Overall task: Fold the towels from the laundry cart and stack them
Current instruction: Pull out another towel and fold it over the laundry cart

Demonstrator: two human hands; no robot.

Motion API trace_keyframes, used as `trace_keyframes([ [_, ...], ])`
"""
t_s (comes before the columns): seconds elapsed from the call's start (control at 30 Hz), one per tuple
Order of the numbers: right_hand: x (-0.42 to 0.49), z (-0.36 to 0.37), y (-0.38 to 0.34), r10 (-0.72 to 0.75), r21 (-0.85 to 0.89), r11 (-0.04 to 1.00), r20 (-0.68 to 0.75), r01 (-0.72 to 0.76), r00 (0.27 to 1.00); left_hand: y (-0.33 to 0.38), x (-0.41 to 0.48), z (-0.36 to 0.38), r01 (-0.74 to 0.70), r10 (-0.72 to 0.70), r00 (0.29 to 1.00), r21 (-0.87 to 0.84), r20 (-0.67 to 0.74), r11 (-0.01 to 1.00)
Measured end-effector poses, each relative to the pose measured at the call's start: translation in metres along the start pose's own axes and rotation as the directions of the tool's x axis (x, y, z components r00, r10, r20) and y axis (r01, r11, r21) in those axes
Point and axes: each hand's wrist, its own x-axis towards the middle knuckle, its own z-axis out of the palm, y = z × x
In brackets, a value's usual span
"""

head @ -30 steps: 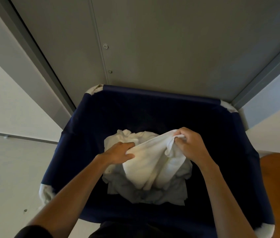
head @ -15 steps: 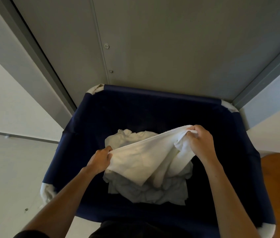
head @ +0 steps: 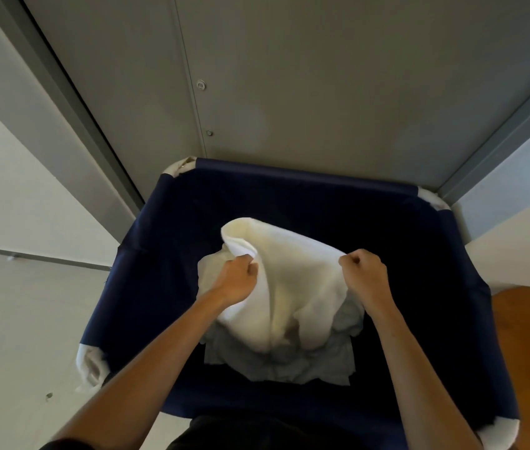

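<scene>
The laundry cart (head: 146,287), a deep navy cloth bin, fills the space under and around both hands, its far rim beyond them and its near rim under the forearms. Down in its well, below the hands, lies a rumpled heap of pale towels (head: 276,365). Above that heap hangs one white towel (head: 292,280), raised clear of the rest and billowing up between the hands, its lower part sagging toward the pile. The left hand (head: 236,280) is closed in a fist on the towel's left edge; the right hand (head: 365,274) is likewise fisted on the right edge. The step in hand looks like shaking the towel open before folding. Next, I judge, each hand must find a corner and draw the cloth flat.
</scene>
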Motion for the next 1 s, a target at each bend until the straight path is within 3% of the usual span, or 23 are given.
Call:
trace_keyframes([
  [0.23, -0.026, 0.033, -0.026, -0.161, 0.050, 0.987, 0.195, 0.154, 0.968, 0.044, -0.010, 0.010, 0.018, 0.016, 0.992, -0.267, 0.125, 0.963],
  [0.37, -0.031, 0.039, -0.026, -0.217, 0.054, 0.976, 0.231, 0.210, 0.949, 0.051, -0.013, 0.007, 0.079, -0.006, 0.983, -0.398, 0.182, 0.914],
  [0.5, -0.031, 0.039, -0.024, -0.220, 0.064, 0.975, 0.335, 0.211, 0.916, 0.052, -0.013, 0.008, 0.117, -0.047, 0.985, -0.449, 0.164, 0.886],
  [0.6, -0.033, 0.043, -0.023, -0.209, -0.026, 0.971, 0.399, 0.239, 0.893, 0.053, -0.011, 0.009, 0.138, -0.092, 0.988, -0.460, 0.122, 0.877],
  [0.7, -0.035, 0.043, -0.023, -0.284, -0.109, 0.937, 0.322, 0.333, 0.903, 0.055, -0.011, 0.009, 0.156, -0.093, 0.985, -0.528, 0.144, 0.835],
  [0.87, -0.024, 0.036, -0.017, -0.405, -0.066, 0.902, 0.209, 0.426, 0.890, 0.053, -0.013, 0.003, 0.117, -0.039, 0.988, -0.566, 0.148, 0.816],
  [1.0, -0.021, 0.019, -0.013, -0.475, -0.001, 0.878, 0.119, 0.478, 0.872, 0.038, -0.006, -0.003, 0.042, -0.040, 0.999, -0.407, 0.014, 0.912],
])
